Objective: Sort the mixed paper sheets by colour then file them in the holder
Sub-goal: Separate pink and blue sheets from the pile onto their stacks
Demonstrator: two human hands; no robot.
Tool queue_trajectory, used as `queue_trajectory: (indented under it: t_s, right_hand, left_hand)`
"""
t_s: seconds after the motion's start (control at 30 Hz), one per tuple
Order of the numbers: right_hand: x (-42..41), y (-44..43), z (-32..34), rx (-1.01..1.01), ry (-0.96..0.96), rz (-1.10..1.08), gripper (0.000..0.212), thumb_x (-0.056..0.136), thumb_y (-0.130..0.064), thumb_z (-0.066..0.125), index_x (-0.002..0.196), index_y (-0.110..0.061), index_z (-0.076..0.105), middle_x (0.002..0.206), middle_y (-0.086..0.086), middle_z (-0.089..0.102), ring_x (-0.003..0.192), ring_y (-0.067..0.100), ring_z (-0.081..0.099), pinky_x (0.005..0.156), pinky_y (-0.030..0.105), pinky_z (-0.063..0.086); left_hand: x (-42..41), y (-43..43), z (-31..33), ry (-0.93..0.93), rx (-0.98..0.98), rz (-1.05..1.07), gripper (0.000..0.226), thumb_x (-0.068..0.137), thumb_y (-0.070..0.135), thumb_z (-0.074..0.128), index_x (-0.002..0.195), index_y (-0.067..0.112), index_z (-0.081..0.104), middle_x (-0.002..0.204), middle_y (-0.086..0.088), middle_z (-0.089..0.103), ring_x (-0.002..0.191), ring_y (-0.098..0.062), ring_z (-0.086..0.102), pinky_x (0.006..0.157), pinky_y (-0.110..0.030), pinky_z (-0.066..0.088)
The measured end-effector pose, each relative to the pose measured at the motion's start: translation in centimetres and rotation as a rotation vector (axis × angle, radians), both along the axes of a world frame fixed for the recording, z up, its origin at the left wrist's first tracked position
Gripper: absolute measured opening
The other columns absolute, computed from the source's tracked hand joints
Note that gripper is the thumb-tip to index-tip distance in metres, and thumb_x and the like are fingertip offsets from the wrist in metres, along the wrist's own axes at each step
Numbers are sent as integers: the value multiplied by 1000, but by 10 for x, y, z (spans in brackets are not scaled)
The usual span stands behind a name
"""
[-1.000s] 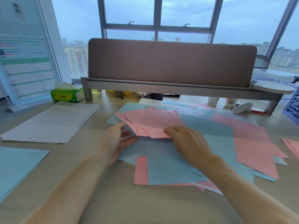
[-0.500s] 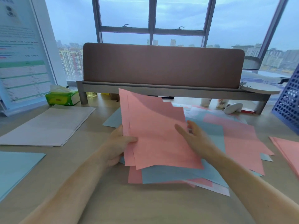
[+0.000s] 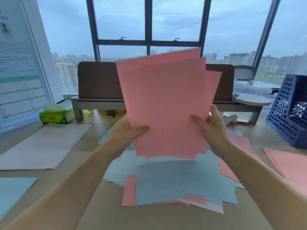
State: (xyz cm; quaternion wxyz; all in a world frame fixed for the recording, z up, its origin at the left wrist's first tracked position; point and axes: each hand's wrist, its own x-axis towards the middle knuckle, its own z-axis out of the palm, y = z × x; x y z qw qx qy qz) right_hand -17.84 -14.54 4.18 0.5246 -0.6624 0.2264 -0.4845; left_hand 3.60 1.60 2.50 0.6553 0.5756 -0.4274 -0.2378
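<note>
I hold several pink sheets (image 3: 166,103) upright in front of me, fanned unevenly. My left hand (image 3: 126,131) grips their lower left edge with the thumb on the front. My right hand (image 3: 211,125) grips the lower right edge the same way. Below them the mixed pile (image 3: 167,185) of blue, pink and white sheets lies on the desk. A dark blue mesh holder (image 3: 289,113) stands at the right. A sorted pink stack (image 3: 292,165) lies in front of it, a white stack (image 3: 44,145) at the left and a blue stack (image 3: 13,191) at the near left.
A brown desk divider on a grey shelf (image 3: 99,80) runs across the back. A green tissue pack (image 3: 56,116) sits at the back left beside a standing printed board (image 3: 20,63). Small white items lie under the shelf at the right. Bare desk (image 3: 149,219) lies nearest me.
Both hands gathered the pink sheets off the mixed pile and raised them upright from desk level to in front of the divider. The view tilted upward.
</note>
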Motion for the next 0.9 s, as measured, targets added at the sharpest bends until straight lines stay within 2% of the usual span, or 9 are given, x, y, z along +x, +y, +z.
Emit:
queue_trajectory:
  t_s: [0.1, 0.23, 0.4, 0.47, 0.53, 0.67, 0.73, 0.83, 0.9]
  right_hand:
    - [-3, 3, -6, -9, 11, 43, 28, 93, -17, 69, 114, -26, 54, 101, 4, 76, 90, 21, 72, 83, 46, 59]
    - [-7, 3, -4, -34, -59, 38, 27, 97, -14, 63, 121, -23, 58, 115, -1, 72, 103, 15, 69, 86, 33, 56]
    - [-21, -2, -11, 56, -82, 18, 18, 99, -14, 58, 115, -20, 52, 108, -1, 72, 95, 13, 69, 84, 37, 54]
    - [-21, 1, -11, 13, -52, 14, 22, 100, -10, 55, 116, -25, 55, 109, -5, 72, 98, 11, 69, 88, 36, 56]
    - [-18, 3, -1, -82, -36, -33, 25, 98, -8, 53, 113, -28, 57, 105, -4, 70, 92, 11, 68, 84, 37, 57]
    - [-19, 0, 15, -141, -82, -79, 23, 96, -5, 56, 113, -20, 53, 94, -3, 70, 84, 13, 67, 74, 37, 57]
    - [-25, 0, 6, -105, -31, -84, 22, 96, -6, 60, 106, -23, 50, 89, -7, 71, 81, 14, 69, 72, 39, 59]
    - [-35, 3, -21, -81, 83, -114, 25, 95, -8, 60, 113, -22, 52, 102, -3, 72, 92, 15, 70, 79, 38, 58]
    - [-41, 3, -32, -48, 132, -108, 22, 98, -7, 54, 114, -22, 53, 106, -1, 72, 90, 12, 70, 74, 29, 56]
  left_hand:
    - [-7, -7, 1, -34, -78, 126, 58, 80, 17, 85, 131, 19, 57, 119, 0, 73, 110, -19, 70, 92, -39, 57]
    - [-26, -21, 16, -90, -123, 157, 41, 93, 13, 73, 129, 18, 54, 115, 3, 73, 104, -14, 72, 84, -34, 60]
    - [-39, -26, 14, -60, -96, 124, 32, 96, 11, 68, 124, 13, 53, 112, 1, 74, 101, -13, 72, 80, -32, 59]
    - [-48, -26, 16, -155, -94, 171, 22, 97, 9, 64, 117, 15, 58, 104, 3, 74, 92, -10, 72, 75, -31, 58]
    - [-53, -31, 27, -206, -158, 242, 17, 96, 7, 59, 110, 16, 64, 97, 0, 74, 82, -10, 70, 70, -29, 58]
    - [-53, -38, 39, -204, -167, 222, 16, 96, 12, 61, 110, 18, 65, 101, -4, 75, 91, -21, 73, 77, -40, 60]
    - [-50, -33, 29, -169, -113, 207, 17, 96, 11, 64, 112, 17, 62, 102, 1, 76, 94, -19, 73, 80, -39, 61]
    - [-49, -27, 3, -155, -8, 144, 15, 99, 15, 63, 113, 19, 61, 107, 0, 74, 98, -19, 73, 85, -40, 61]
    - [-49, -26, -8, -300, 45, 181, 8, 102, 22, 55, 107, 20, 62, 102, -6, 72, 91, -26, 71, 81, -49, 60]
